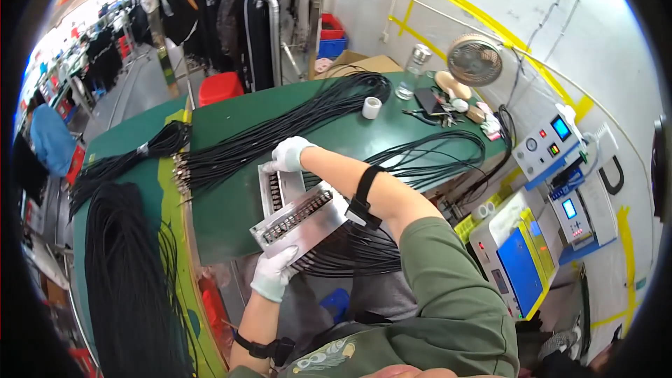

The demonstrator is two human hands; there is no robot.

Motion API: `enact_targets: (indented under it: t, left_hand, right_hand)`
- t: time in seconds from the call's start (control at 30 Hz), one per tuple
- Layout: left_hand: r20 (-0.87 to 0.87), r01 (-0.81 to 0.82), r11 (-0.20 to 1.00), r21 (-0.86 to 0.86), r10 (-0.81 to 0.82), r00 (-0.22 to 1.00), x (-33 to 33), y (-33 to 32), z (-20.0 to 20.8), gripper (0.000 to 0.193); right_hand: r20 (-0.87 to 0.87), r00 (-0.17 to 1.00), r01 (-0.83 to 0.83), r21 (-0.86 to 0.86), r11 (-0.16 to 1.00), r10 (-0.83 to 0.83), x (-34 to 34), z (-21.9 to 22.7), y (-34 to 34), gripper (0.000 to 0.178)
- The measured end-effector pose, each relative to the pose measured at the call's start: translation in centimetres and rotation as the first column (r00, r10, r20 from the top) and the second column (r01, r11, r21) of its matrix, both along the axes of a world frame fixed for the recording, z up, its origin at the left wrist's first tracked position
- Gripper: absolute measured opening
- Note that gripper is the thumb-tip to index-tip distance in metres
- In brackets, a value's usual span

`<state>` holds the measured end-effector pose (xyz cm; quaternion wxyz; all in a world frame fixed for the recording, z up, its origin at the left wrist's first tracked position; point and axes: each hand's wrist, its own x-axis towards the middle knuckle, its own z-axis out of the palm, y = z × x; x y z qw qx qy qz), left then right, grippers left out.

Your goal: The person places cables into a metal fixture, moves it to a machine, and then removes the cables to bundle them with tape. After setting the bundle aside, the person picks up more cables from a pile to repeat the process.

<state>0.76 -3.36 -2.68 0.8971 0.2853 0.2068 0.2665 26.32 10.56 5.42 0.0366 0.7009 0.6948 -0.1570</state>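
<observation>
My left hand [275, 271], in a white glove, is closed on the lower left corner of a silver metal fixture [308, 234]. A row of dark slots with small metal ends runs along this fixture, which is tilted. Thin black cables [357, 252] lie under it, over my lap; several cable ends show at its lower edge. Behind it, a second metal fixture [270, 196] with a similar slotted row is partly covered by the first. My right hand [289, 153], also gloved, reaches across and has its fingers on the far end of that second fixture. Its fingertips are partly hidden.
A green table [224, 220] carries long bundles of black cable [280, 119] with metal ends. More black cable [126, 273] hangs at the left. A white tape roll [372, 107], a glass bottle [413, 73] and a fan [474, 59] stand at the back. Machines [514, 259] stand on the right.
</observation>
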Motion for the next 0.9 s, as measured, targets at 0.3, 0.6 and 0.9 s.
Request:
enact_targets:
  t: [0.3, 0.6, 0.9]
  left_hand:
    - [0.017, 0.102, 0.949, 0.298, -0.112, 0.994, -0.5, 0.2, 0.6, 0.055]
    - [-0.048, 0.147, 0.915, 0.375, -0.14, 0.989, 2.5, 7.5, 0.0, 0.054]
    - [-0.063, 0.199, 0.93, 0.31, -0.189, 0.98, 4.1, 10.5, -0.3, 0.043]
  right_hand:
    - [0.092, 0.995, -0.079, 0.407, 0.91, 0.046, 1.5, 11.7, -16.4, 0.049]
    - [-0.68, 0.726, 0.651, 0.727, -0.217, -0.1, 8.4, 24.8, -49.0, 0.042]
    - [-0.957, 0.227, 0.871, 0.117, -0.476, 0.181, 13.0, 19.2, -77.7, 0.054]
